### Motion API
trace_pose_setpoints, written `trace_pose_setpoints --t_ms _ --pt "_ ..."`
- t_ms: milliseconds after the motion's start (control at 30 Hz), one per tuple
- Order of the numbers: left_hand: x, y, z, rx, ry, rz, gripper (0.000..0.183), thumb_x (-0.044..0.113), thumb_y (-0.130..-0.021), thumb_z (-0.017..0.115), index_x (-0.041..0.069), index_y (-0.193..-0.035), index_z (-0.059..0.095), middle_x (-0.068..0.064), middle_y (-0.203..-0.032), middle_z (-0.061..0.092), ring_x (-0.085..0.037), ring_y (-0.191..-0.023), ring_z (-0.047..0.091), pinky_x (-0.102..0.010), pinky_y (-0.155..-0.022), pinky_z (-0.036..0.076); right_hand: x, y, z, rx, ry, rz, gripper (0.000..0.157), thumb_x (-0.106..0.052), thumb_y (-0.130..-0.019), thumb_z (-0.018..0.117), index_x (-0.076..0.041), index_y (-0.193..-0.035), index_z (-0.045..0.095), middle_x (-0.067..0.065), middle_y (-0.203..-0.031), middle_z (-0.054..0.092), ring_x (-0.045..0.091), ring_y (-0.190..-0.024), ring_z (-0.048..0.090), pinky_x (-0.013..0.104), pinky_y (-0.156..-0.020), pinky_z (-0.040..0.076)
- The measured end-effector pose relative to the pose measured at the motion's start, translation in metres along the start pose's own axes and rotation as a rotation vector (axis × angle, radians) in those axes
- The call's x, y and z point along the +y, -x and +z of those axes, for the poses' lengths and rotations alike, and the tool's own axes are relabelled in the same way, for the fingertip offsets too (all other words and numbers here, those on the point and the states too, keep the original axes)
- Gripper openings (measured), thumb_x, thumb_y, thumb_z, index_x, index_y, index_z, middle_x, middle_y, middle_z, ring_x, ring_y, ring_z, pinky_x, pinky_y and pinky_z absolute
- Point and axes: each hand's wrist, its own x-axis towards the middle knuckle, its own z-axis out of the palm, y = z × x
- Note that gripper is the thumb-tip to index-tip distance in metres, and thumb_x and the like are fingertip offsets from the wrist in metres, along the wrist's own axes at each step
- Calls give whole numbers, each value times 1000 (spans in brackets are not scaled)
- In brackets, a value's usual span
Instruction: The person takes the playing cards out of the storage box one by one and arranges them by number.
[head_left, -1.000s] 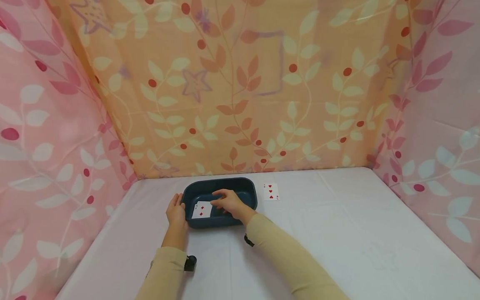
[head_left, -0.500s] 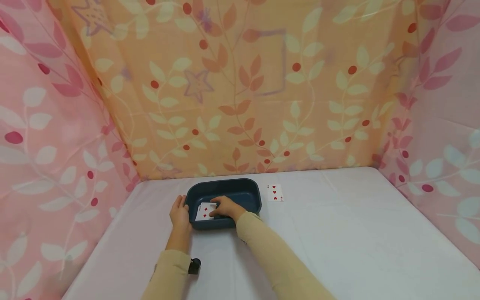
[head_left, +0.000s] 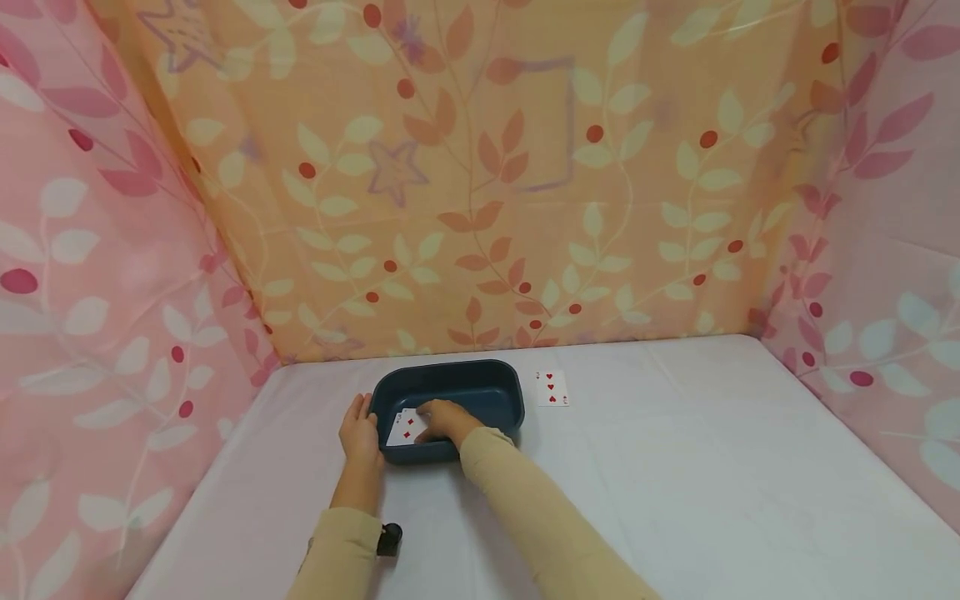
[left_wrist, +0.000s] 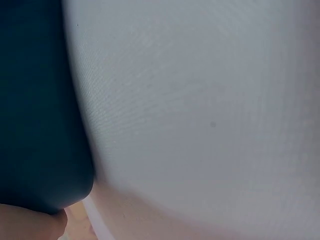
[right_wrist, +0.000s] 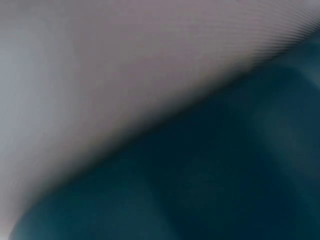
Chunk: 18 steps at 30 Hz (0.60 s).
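A dark blue rectangular tray (head_left: 491, 402) stands on the white cloth in the head view. Along its left wall lies my left hand (head_left: 358, 433), fingers extended against the outside and thumb at the rim. Playing cards (head_left: 401, 432) lie inside at the tray's left end, slightly fanned, with red diamonds showing on the top one. My right hand (head_left: 444, 419) reaches in over the front rim and pinches the cards' right edge between curled fingers and thumb, which hide that edge. In the left wrist view, the tray's dark wall (left_wrist: 35, 110) has a fingertip (left_wrist: 30, 222) at its corner.
To the right of the tray, a playing card with three red hearts (head_left: 552, 388) lies face up on the cloth-covered table (head_left: 675, 467). Leaf-patterned curtains (head_left: 465, 208) enclose the table at the back and both sides. The right wrist view is blurred.
My right hand has come down and left from above the tray onto the cards, which have turned slightly. The left hand has stayed at the tray's left wall. The whole view has shifted a little.
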Motion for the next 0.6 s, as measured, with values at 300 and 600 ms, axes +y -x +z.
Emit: trace_pose_setpoints --t_ms 300,600 --pt "0 2 2 -6 23 6 54 -7 -101 27 1 -154 18 -12 -156 27 -22 -144 21 -35 -117 15 0 5 -7 25 -112 -8 56 -18 -72 87 -14 -123 64 6 -128 62 22 -108 57 36 -95 45" --pt "0 -1 0 6 18 -2 55 -8 -101 28 2 -154 18 -11 -157 27 -21 -145 20 -33 -117 14 2 -1 -3 55 -422 -130 51 6 -70 81 0 -117 62 5 -74 58 11 -64 49 20 -60 42"
